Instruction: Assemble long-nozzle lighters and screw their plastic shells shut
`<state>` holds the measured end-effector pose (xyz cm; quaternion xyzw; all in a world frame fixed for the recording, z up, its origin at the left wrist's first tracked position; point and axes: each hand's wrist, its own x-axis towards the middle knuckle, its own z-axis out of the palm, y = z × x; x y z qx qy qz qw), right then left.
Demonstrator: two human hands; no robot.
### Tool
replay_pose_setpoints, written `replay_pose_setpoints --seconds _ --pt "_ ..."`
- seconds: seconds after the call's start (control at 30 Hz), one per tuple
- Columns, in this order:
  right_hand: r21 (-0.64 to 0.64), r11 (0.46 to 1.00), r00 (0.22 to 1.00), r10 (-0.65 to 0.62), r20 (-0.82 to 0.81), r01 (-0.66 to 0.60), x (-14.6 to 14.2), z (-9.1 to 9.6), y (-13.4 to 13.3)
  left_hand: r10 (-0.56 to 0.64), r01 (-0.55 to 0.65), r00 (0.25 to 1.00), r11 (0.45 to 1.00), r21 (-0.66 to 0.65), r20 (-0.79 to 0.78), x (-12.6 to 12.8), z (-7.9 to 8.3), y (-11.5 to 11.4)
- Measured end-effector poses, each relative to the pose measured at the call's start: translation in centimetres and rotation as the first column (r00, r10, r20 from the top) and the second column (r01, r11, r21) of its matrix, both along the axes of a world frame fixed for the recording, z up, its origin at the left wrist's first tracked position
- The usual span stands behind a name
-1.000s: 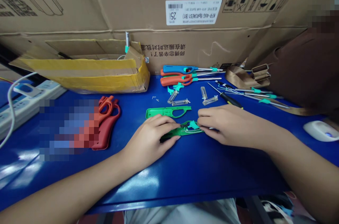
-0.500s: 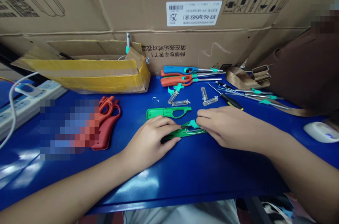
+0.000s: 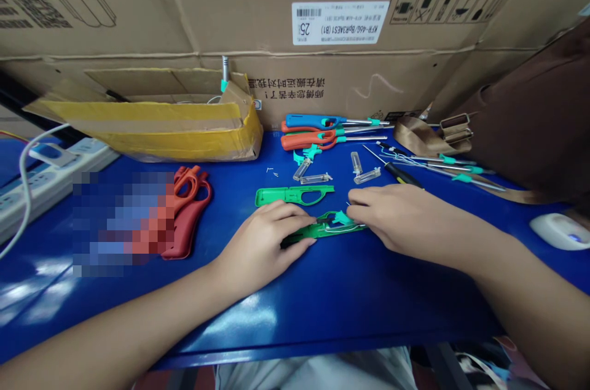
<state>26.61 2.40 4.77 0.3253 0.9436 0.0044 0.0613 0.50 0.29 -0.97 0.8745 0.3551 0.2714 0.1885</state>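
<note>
mid-worktop (image 3: 322, 298), the green shell (image 3: 318, 231) lies long axis left to right between both hands, the grip of the left hand (image 3: 265, 236) clamped on its left end, while the right hand (image 3: 391, 209), clamped or not i cannot tell, is nearer the teal trigger (image 3: 341, 218).

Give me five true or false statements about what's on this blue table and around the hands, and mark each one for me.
1. The left hand is on a green casing. True.
2. The right hand is gripping the screwdriver. False: it lies on the table, beyond that hand.
3. A blue lighter lies farther back than the frontmost orange lighter. True.
4. The second green shell half is inside the yellow-taped box. False: it lies on the table, just beyond the left hand.
5. The white label on the carton appears upside down. True.
</note>
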Motion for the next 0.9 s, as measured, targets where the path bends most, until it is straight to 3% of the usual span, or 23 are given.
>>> replay_pose_setpoints --seconds 0.9 --pt "-0.002 0.994 0.994 0.110 -0.019 -0.110 -1.2 -0.1 -0.2 -0.018 0.018 1.000 1.000 -0.004 -0.005 -0.1 0.1 0.2"
